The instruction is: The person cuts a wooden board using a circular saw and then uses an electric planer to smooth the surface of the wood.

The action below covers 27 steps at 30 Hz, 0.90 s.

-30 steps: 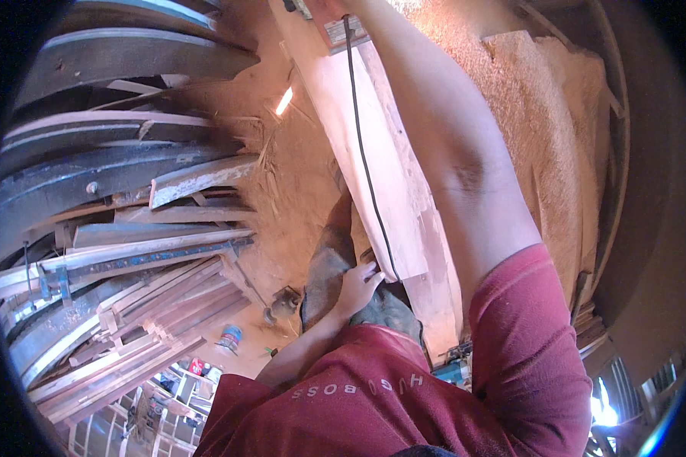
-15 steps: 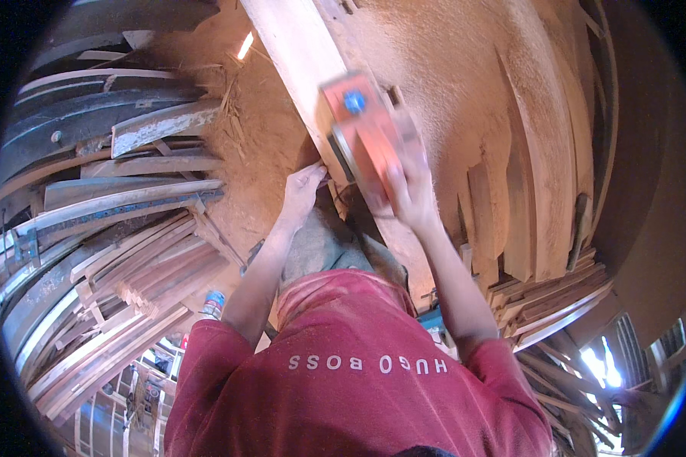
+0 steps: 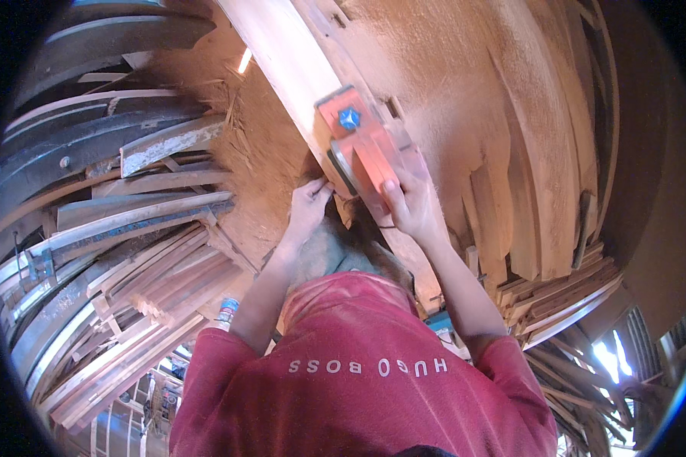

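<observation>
An orange electric hand planer (image 3: 373, 164) with a blue front knob (image 3: 349, 119) rests on a long pale plank (image 3: 293, 53). My right hand (image 3: 418, 202) is closed around its rear handle, the thumb lying along the top. Just left of the tool, my left hand (image 3: 310, 207) has its fingers drawn together at the plank's left edge. Whatever may be in those fingertips is too small or hidden to make out. The planer's base and part of the plank beneath it are covered by the tool.
Sawdust covers the broad wooden surface (image 3: 450, 76) right of the plank. Stacked boards (image 3: 168, 282) and curved timbers fill the left side, with a can (image 3: 227, 311) near my left elbow. More boards (image 3: 564, 297) lie to the right. Shavings (image 3: 240, 137) litter the ground ahead.
The planer was blurred by motion and is now sharp, sitting slightly closer to me. My right hand stays on its handle. The left hand remains at the plank's edge, and the whole view has shifted slightly.
</observation>
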### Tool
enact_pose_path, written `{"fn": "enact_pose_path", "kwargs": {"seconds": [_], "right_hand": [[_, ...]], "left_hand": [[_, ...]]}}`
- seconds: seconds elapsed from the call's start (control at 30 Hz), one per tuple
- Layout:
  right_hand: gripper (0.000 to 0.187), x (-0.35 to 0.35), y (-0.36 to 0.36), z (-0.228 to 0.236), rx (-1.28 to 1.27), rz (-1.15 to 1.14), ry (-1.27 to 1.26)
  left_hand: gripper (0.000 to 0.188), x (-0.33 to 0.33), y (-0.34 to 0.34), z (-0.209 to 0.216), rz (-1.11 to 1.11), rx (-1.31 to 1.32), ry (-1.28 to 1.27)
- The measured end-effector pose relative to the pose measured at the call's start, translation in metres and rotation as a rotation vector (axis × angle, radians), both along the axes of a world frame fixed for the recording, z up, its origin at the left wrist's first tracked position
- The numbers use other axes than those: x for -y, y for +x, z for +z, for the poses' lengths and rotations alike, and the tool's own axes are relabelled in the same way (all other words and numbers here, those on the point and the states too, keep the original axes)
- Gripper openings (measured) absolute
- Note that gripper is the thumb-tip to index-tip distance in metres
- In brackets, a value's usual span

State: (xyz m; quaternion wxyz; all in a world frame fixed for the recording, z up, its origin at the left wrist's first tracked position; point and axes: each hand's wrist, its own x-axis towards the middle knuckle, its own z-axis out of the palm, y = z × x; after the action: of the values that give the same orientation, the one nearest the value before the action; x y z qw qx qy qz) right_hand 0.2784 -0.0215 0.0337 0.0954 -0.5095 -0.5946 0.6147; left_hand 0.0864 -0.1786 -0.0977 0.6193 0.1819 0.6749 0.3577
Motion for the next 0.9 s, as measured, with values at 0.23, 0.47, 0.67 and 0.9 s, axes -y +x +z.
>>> {"fn": "enact_pose_path", "kwargs": {"seconds": [0.23,0.47,0.67,0.9], "right_hand": [[0.049,-0.093,-0.103,-0.011,0.015,-0.042,0.039],[0.058,-0.182,-0.214,-0.029,-0.082,-0.12,0.115],[0.056,-0.264,-0.297,-0.053,-0.085,-0.094,0.391],[0.058,-0.345,-0.385,-0.063,-0.161,-0.048,0.487]], "left_hand": [[0.025,-0.034,-0.009,0.04,-0.074,-0.097,-0.096],[0.027,-0.023,-0.018,0.015,-0.213,-0.152,-0.06],[0.024,-0.023,-0.018,0.01,-0.195,-0.141,-0.102],[0.025,-0.023,-0.023,0.01,-0.196,-0.189,0.017]]}}
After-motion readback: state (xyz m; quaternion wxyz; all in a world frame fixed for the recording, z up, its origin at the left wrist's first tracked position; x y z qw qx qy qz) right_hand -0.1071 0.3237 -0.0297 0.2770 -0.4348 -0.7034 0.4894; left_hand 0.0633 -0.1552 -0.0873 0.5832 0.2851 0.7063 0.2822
